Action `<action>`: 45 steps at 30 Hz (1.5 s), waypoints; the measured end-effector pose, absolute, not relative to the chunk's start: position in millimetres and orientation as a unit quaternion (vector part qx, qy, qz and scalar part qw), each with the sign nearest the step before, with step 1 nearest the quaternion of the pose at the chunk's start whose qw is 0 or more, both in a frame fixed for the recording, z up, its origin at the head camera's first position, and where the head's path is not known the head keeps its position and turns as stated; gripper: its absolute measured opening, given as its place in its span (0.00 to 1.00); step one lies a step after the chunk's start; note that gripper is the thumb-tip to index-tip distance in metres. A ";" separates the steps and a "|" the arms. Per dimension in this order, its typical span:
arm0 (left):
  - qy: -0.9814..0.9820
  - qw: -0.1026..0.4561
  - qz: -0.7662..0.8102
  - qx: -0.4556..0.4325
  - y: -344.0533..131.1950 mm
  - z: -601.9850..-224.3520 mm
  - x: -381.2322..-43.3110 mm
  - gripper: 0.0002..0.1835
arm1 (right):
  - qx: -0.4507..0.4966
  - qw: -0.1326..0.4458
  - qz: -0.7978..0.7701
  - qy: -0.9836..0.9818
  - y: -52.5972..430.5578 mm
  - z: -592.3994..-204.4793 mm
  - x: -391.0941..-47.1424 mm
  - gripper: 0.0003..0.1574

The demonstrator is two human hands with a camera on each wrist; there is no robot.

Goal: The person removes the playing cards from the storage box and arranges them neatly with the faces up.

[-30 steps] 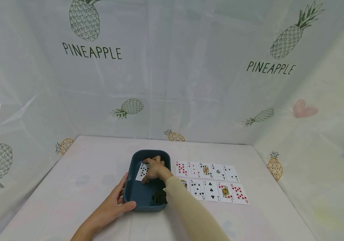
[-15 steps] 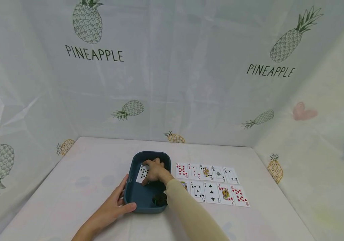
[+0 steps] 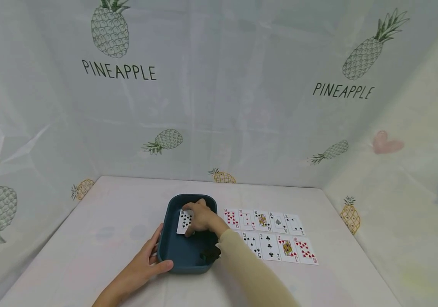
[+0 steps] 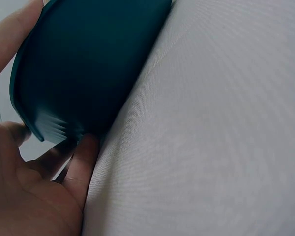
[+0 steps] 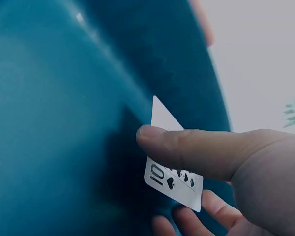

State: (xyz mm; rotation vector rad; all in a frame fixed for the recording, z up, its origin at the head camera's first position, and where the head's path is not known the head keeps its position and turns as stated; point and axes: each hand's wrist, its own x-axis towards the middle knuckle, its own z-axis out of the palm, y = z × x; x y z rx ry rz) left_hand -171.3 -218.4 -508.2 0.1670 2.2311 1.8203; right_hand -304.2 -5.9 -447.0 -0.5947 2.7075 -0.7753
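In the head view, a dark blue tray (image 3: pixel 182 252) stands on the table. At its near left corner my left hand (image 3: pixel 138 264) grips it, thumb at the rim and the other fingers against the outer wall; the left wrist view shows these fingers low by the cloth (image 4: pixel 196 147). Inside the tray my right hand (image 3: pixel 203 218) pinches a ten of spades playing card (image 3: pixel 183 222). In the right wrist view the thumb (image 5: pixel 187 147) lies across the face of the card (image 5: pixel 187 197), which is tilted against the tray wall. The fingers behind the card are partly hidden.
Right of the tray, playing cards lie face up in two rows, among them an ace of spades (image 3: pixel 278 223) and a ten of hearts (image 3: pixel 306 250). My right sleeve (image 3: pixel 253 266) overlaps the near row's left end. A pineapple-print sheet (image 3: pixel 265 140) hangs behind.
The ten of spades has turned more upright in the head view and shifted slightly right with my right hand. The sleeve covers more of the near row. My left hand stays on the tray.
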 end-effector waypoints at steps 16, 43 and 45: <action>0.767 0.134 0.625 0.054 -214.6 -509.2 -173.8 0.55 | -0.283 0.143 -0.335 0.887 74.0 -406.7 -285.0 0.55; 0.779 0.152 0.606 0.054 -218.1 -507.9 -169.5 0.53 | -0.208 0.125 -0.322 0.915 347.5 -418.9 -238.7 0.58; 0.779 0.153 0.605 0.054 -218.8 -507.9 -169.6 0.53 | -0.197 0.130 -0.318 0.918 363.8 -422.0 -235.7 0.57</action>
